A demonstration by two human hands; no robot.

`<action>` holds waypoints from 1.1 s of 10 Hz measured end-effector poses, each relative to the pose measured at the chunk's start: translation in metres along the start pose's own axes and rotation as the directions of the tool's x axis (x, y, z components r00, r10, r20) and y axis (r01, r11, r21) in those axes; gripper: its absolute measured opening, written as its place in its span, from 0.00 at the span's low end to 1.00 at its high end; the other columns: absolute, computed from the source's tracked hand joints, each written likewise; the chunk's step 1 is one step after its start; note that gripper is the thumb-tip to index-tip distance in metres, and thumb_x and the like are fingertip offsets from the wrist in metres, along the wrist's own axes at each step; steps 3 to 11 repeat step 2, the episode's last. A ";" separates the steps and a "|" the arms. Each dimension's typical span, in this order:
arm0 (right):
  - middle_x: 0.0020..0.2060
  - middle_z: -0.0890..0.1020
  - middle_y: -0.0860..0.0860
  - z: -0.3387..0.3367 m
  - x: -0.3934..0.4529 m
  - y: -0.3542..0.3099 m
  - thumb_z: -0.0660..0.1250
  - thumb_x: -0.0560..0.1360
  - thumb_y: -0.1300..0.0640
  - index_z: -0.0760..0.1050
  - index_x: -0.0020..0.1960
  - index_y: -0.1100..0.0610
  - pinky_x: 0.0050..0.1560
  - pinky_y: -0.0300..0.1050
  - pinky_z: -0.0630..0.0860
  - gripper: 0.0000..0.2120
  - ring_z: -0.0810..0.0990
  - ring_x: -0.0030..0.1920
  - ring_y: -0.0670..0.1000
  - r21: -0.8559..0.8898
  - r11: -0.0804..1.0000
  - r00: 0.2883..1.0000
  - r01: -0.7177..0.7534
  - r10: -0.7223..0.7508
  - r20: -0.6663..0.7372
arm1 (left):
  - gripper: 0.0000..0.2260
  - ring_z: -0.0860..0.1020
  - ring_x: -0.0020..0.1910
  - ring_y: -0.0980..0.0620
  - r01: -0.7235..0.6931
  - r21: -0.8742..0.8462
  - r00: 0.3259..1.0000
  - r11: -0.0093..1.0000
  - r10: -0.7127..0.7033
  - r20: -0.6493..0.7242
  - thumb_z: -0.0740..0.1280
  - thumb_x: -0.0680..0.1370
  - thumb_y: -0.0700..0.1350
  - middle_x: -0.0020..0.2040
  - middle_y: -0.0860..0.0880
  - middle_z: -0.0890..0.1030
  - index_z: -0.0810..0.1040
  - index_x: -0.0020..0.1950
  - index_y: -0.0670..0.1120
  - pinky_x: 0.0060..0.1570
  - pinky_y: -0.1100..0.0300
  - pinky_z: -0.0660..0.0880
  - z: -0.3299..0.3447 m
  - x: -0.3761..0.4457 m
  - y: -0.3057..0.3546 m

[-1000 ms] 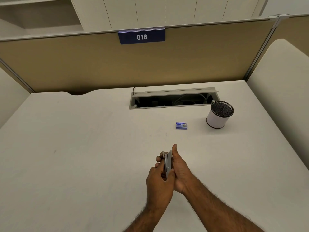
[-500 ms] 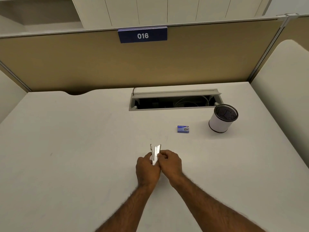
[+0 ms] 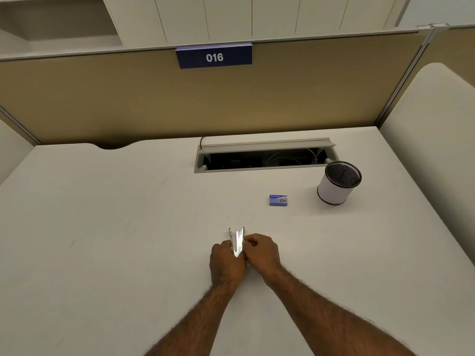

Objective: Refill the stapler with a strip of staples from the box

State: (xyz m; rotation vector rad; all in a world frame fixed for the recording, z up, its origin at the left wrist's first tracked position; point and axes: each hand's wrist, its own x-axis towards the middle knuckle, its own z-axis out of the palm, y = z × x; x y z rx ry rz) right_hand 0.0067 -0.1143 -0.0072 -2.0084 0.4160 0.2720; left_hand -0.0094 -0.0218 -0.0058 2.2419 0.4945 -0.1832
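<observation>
A small silver stapler (image 3: 237, 241) is held between both hands low over the white desk (image 3: 102, 227), its two arms spread in a narrow V that points away from me. My left hand (image 3: 226, 263) grips its left side and hinge end. My right hand (image 3: 262, 253) pinches its right arm. The small blue staple box (image 3: 278, 200) lies closed on the desk, beyond and to the right of the hands, untouched.
A white pen cup with a black mesh inside (image 3: 338, 186) stands right of the box. An open cable tray (image 3: 264, 159) is sunk in the desk's far middle. A tan partition with a "016" sign (image 3: 214, 57) closes the back.
The hands have moved forward and down toward the desk. The stapler, shut and upright one second ago, now has its arms spread open.
</observation>
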 end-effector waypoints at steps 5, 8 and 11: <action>0.44 0.85 0.48 -0.022 0.000 -0.013 0.63 0.75 0.56 0.82 0.47 0.55 0.48 0.39 0.75 0.09 0.80 0.45 0.47 -0.062 0.994 0.995 0.096 -0.094 0.026 | 0.31 0.77 0.61 0.46 -0.016 0.044 0.999 0.999 0.015 0.031 0.73 0.71 0.53 0.63 0.43 0.76 0.70 0.70 0.43 0.60 0.53 0.76 -0.016 0.001 0.005; 0.44 0.85 0.48 -0.022 0.000 -0.013 0.63 0.75 0.56 0.82 0.47 0.55 0.48 0.39 0.75 0.09 0.80 0.45 0.47 -0.062 0.994 0.995 0.096 -0.094 0.026 | 0.31 0.77 0.61 0.46 -0.016 0.044 0.999 0.999 0.015 0.031 0.73 0.71 0.53 0.63 0.43 0.76 0.70 0.70 0.43 0.60 0.53 0.76 -0.016 0.001 0.005; 0.44 0.85 0.48 -0.022 0.000 -0.013 0.63 0.75 0.56 0.82 0.47 0.55 0.48 0.39 0.75 0.09 0.80 0.45 0.47 -0.062 0.994 0.995 0.096 -0.094 0.026 | 0.31 0.77 0.61 0.46 -0.016 0.044 0.999 0.999 0.015 0.031 0.73 0.71 0.53 0.63 0.43 0.76 0.70 0.70 0.43 0.60 0.53 0.76 -0.016 0.001 0.005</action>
